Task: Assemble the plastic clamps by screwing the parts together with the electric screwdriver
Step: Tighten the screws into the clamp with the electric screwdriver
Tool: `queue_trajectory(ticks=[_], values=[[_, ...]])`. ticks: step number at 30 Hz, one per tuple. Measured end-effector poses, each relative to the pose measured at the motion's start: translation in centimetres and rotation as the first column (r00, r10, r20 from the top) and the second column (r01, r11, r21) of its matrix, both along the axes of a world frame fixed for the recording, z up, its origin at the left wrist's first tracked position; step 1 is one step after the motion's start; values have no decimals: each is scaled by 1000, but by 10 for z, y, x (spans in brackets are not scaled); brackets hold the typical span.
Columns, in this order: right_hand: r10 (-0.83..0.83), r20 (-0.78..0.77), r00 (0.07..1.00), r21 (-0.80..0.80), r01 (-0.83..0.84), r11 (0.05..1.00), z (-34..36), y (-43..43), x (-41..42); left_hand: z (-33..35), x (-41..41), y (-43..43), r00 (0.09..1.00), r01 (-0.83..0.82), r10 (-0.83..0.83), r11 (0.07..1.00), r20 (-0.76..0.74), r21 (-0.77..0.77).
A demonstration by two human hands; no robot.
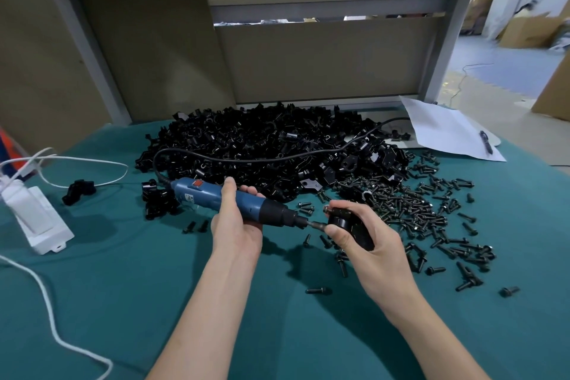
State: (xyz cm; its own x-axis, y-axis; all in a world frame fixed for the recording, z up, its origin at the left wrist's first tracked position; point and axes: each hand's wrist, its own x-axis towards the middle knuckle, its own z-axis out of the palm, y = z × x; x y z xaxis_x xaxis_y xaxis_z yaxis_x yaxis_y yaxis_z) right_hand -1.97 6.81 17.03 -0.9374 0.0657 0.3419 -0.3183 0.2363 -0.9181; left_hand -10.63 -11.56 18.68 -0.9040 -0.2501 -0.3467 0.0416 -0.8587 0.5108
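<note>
Close above the teal worktop [148, 287], the left hand [237, 225] gripped the blue electric screwdriver [216, 197], its fingers [229, 191] wrapped round the barrel and the bit pointing right. Just beside it the right hand [367, 241] clutched a black plastic clamp [345, 219] — thumb and fingers curled about it — and the bit tip touched the clamp's side. Loose black screws [416, 210] lay scattered right of the hands. Farther back sat a heap of black clamp parts [262, 139], the screwdriver's black cord [246, 160] trailing over it. A white power box [40, 219] stood far left; a paper sheet [444, 130] lay far right.
</note>
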Motion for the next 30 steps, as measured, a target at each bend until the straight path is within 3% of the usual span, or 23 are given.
queue_trajectory(ticks=[7, 12, 14, 17, 20, 23, 30], values=[[-17, -44, 999, 38, 18, 999, -3, -5, 1, 3, 0, -3, 1000, -1, 1, 1000, -31, -15], [-37, -202, 979, 188, 75, 979, -6, -16, 6, 4, -1, -8, 998, 26, -26, 1000, -54, -5], [-81, -253, 964, 171, 128, 977, -6, -11, 8, 5, -3, -15, 998, 17, -14, 999, -60, 42], [-177, -155, 972, 55, 188, 981, -2, 5, 10, 7, -5, -33, 996, -49, 59, 990, -71, 129], [-84, -9, 996, 74, 85, 994, -7, 6, 8, 4, -1, -34, 995, -40, 54, 986, -85, 163], [14, 50, 999, 132, -20, 991, -13, -2, 5, 0, 1, -20, 998, -6, 13, 994, -64, 106], [22, 100, 995, 89, -31, 996, -16, 3, 4, -5, 1, -8, 999, 9, -9, 1000, -38, 8]])
